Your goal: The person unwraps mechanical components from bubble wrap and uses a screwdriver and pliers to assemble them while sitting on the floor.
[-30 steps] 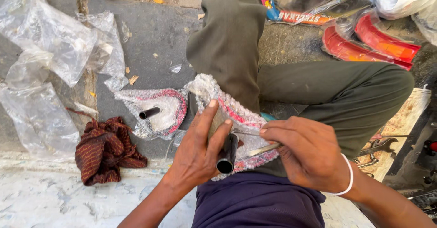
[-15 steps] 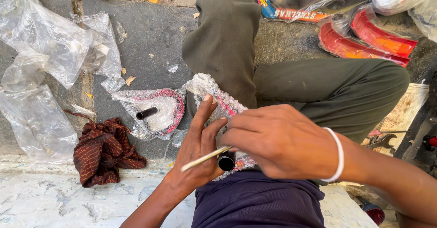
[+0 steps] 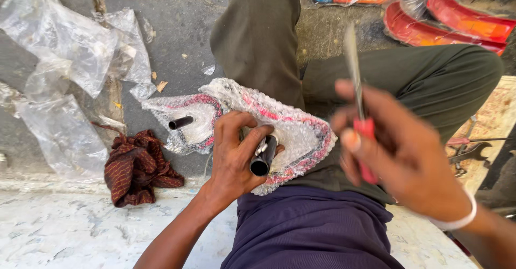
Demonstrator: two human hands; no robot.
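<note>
Black tube (image 3: 263,156): short, open end toward camera, held over the lap. Left hand (image 3: 236,159) wraps it, fingers curled closed around the barrel, thumb on top. A small metal piece shows against the tube near the fingertips; cannot tell what it is.

Under the hand: bubble-wrapped part (image 3: 293,132), clear wrap over white with pink-red trim, resting across the thigh and touching the left hand. A second black tube (image 3: 180,123) sticks out of its left end, apart from the held one.

Right hand (image 3: 400,159): raised close to camera, blurred. Fingers closed on a screwdriver (image 3: 359,99) with red handle; metal shaft points up, tilted slightly left. Tip not touching the tube. White band on the wrist.

Surroundings: person seated, olive trousers (image 3: 258,38), purple cloth (image 3: 306,231) at the lap. Dark red rag (image 3: 137,167) crumpled on the ground left of the left arm. Clear plastic bags (image 3: 64,48) spread further left on grey ground. Red curved parts (image 3: 446,19) in plastic at upper right. A wrench (image 3: 470,152) lies at right, beyond the right hand.
</note>
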